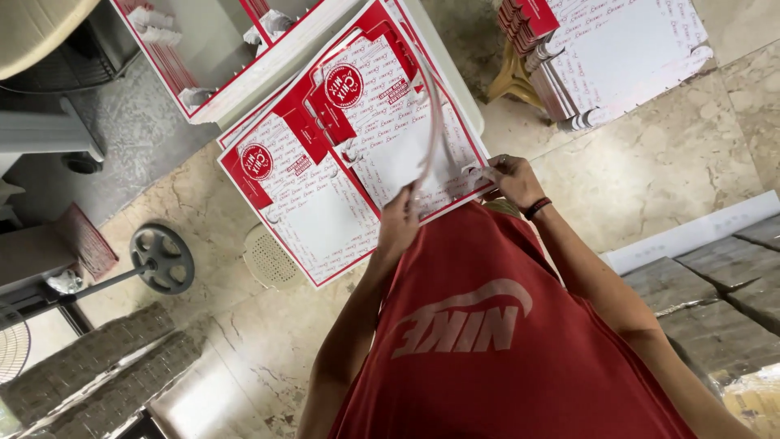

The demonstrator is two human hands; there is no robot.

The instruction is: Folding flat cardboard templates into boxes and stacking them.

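Note:
A flat red-and-white printed cardboard box blank (382, 122) lies on top of a pile of similar blanks (309, 219) in front of my red-shirted chest. My left hand (400, 223) grips its near edge, and the sheet curves upward there. My right hand (510, 179), with a dark band on the wrist, pinches a small tab at the blank's near right corner. Both arms reach forward from the bottom of the head view.
Another stack of blanks (609, 57) rests on a yellow stool (513, 77) at the upper right. A folded open box (203, 57) sits at the upper left. A fan base (162, 258), a white stool (272, 258) and wrapped bundles (715, 301) stand on the marble floor.

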